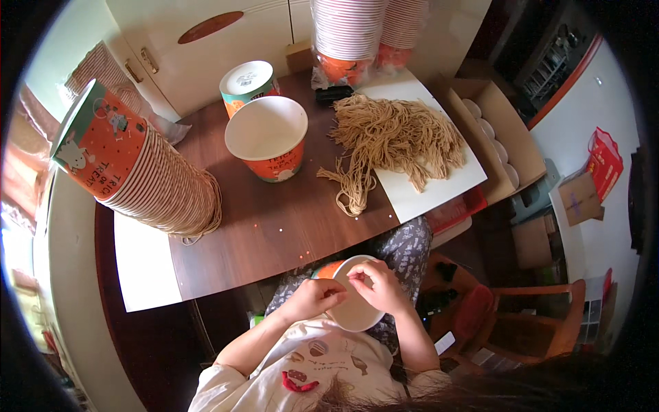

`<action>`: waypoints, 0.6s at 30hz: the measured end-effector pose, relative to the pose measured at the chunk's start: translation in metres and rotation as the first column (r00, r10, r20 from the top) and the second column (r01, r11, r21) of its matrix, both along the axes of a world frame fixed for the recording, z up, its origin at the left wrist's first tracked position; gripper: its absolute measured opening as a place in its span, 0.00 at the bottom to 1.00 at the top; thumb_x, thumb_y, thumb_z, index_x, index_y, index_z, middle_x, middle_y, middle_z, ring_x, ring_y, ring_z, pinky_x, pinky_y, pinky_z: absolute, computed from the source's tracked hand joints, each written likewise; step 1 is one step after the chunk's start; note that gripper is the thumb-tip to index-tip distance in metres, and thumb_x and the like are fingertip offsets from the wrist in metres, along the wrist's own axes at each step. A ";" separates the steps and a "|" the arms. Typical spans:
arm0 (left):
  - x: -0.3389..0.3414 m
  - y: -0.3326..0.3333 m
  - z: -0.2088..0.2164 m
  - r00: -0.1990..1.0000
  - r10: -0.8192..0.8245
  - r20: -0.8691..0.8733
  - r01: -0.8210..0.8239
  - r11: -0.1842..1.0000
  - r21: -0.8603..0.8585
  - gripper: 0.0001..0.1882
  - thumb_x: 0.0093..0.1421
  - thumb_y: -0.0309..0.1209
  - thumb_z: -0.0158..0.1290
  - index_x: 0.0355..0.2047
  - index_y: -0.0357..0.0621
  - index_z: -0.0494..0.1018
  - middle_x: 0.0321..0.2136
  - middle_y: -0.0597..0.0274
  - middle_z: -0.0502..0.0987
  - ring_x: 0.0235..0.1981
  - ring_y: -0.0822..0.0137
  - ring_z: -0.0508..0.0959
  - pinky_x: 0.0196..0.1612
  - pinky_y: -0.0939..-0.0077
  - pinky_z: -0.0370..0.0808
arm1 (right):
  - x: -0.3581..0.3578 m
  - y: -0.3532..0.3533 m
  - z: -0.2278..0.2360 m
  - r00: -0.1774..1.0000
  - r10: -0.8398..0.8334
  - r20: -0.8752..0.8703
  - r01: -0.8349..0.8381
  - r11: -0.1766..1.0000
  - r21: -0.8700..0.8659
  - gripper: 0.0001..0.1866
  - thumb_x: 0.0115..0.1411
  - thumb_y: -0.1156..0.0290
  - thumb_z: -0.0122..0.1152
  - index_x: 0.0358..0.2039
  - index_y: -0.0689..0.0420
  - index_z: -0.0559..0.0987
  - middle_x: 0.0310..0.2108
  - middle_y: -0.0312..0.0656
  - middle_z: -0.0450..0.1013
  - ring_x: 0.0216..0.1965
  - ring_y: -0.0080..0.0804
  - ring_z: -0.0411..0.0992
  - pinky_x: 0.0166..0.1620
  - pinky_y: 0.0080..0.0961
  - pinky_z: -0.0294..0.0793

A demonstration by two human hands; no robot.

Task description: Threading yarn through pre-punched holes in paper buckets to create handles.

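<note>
An orange paper bucket (pixel 357 317) with a pale inside rests in my lap, its mouth facing up. My left hand (pixel 316 298) is closed at the near left side of its rim, thumb and fingertips drawn together. Over the bucket's right side, my right hand (pixel 382 287) is pinched, fingertips pointing left. Whatever the fingers hold is too small to make out. On the table ahead lies a heap of tan cords (pixel 405 137), with one bundle (pixel 353 189) trailing toward me. Another open bucket (pixel 268 130) stands upright left of the cords.
A tall leaning stack of orange buckets (pixel 154 172) with cords stands at the table's left. Behind the open bucket is an upside-down bucket (pixel 248 81). Wrapped bucket stacks (pixel 349 34) stand at the back. Right of the table are a cardboard box (pixel 498 130) and wooden chair (pixel 528 323).
</note>
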State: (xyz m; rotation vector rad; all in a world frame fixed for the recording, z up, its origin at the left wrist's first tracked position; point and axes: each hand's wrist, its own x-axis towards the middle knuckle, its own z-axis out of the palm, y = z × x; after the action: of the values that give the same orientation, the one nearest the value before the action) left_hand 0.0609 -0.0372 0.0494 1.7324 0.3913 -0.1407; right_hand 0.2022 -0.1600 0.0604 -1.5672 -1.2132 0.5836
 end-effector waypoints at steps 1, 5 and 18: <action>-0.001 0.001 -0.002 1.000 0.001 -0.001 -0.001 1.000 -0.001 0.07 0.55 0.29 0.51 0.29 0.37 0.73 0.23 0.61 0.75 0.24 0.75 0.73 0.28 0.80 0.71 | -0.003 -0.002 -0.003 0.997 -0.026 0.075 0.027 1.000 -0.010 0.07 0.46 0.82 0.58 0.28 0.61 0.73 0.24 0.42 0.71 0.27 0.32 0.71 0.32 0.25 0.70; -0.003 0.002 -0.010 1.000 0.005 0.011 -0.004 0.998 -0.057 0.07 0.56 0.28 0.50 0.30 0.36 0.72 0.22 0.64 0.74 0.25 0.80 0.70 0.29 0.83 0.70 | -0.016 -0.004 -0.019 0.977 -0.122 0.176 0.115 0.992 0.049 0.07 0.45 0.80 0.61 0.26 0.58 0.73 0.24 0.39 0.69 0.29 0.35 0.69 0.36 0.28 0.67; -0.011 0.009 -0.022 0.993 -0.008 0.116 0.058 0.898 -0.437 0.06 0.60 0.27 0.47 0.33 0.37 0.70 0.30 0.68 0.73 0.32 0.80 0.70 0.36 0.84 0.69 | -0.047 -0.023 -0.030 0.945 -0.267 0.191 0.273 0.962 -0.008 0.06 0.43 0.78 0.61 0.25 0.60 0.75 0.24 0.39 0.67 0.29 0.37 0.68 0.35 0.28 0.67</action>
State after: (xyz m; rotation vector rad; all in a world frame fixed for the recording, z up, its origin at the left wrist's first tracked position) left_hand 0.0503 -0.0283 0.0272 1.2911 0.2246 -0.1444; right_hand 0.1553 -0.1828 0.0306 -1.8134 -1.1033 0.2834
